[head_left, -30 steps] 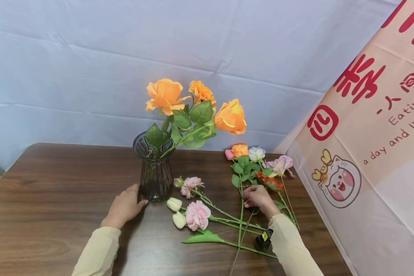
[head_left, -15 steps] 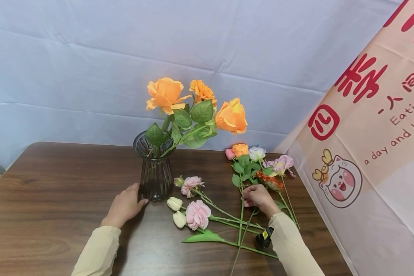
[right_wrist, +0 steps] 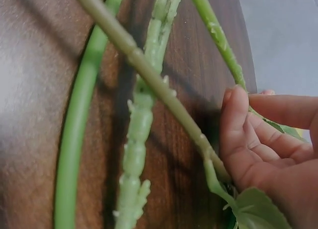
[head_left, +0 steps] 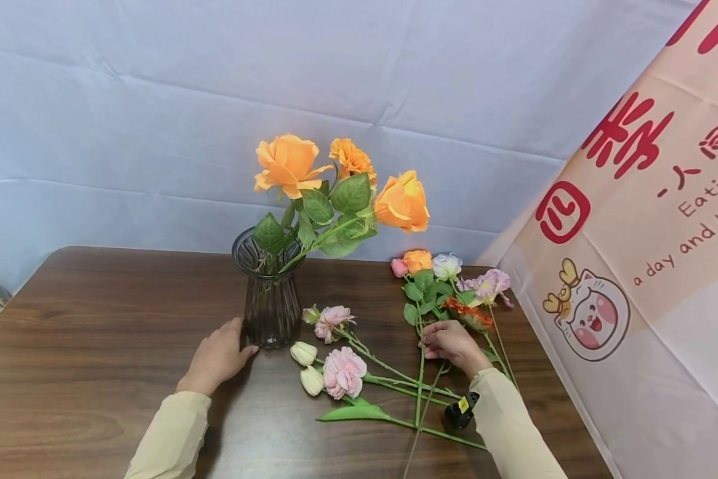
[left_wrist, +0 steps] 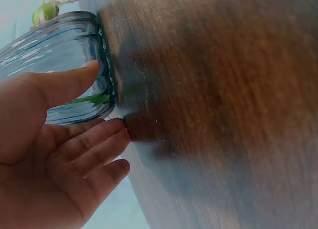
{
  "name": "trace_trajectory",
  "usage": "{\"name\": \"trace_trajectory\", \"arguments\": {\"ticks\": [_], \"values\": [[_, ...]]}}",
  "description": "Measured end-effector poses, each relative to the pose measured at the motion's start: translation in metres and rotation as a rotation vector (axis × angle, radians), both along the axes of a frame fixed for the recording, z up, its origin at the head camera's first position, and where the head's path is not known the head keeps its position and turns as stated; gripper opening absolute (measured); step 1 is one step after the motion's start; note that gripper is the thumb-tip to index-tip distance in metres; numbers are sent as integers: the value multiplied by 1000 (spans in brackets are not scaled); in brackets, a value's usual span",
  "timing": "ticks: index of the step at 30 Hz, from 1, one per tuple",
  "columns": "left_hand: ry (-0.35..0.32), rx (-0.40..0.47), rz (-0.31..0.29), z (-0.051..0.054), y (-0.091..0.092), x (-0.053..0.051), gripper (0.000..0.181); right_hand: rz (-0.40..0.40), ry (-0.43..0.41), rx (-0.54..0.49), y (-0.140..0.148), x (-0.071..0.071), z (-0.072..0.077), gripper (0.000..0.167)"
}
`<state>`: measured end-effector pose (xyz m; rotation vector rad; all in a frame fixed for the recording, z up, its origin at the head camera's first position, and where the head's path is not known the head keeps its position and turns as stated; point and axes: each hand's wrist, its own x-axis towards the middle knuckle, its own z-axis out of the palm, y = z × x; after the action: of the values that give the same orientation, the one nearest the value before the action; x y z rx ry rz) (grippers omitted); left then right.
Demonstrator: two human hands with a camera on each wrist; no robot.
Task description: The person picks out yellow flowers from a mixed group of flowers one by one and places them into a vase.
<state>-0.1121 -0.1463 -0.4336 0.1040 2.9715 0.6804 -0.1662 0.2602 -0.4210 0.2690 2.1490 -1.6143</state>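
Since the earlier frame almost nothing moves; both hands remain in their places. On the table (head_left: 95, 372) the vase (head_left: 271, 309) stands upright, holding orange flowers (head_left: 289, 164). The left hand (head_left: 217, 356) lies at its base, relaxed and without grasp. The right hand (head_left: 452, 346) pinches a green stem (head_left: 420, 386), which crosses other stems (right_wrist: 134, 134) to the right of the vase.

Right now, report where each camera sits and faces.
Head: on the head, facing forward and down over the table; left grip, right grip and both sleeves show.
Left wrist: on that wrist, facing the vase and table; left grip shows.
Right wrist: on that wrist, facing flower stems; right grip shows.
Head and left wrist share the vase.
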Motion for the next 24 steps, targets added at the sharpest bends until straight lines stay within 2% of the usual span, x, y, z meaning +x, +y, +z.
{"name": "trace_trajectory", "arguments": {"ticks": [16, 24], "values": [[-2, 9, 1, 2, 0, 1, 62, -9, -35, -51, 0, 1, 2, 26], [-4, 10, 4, 1, 0, 1, 61, 18, -38, -91, 3, 1, 6, 22]]}}
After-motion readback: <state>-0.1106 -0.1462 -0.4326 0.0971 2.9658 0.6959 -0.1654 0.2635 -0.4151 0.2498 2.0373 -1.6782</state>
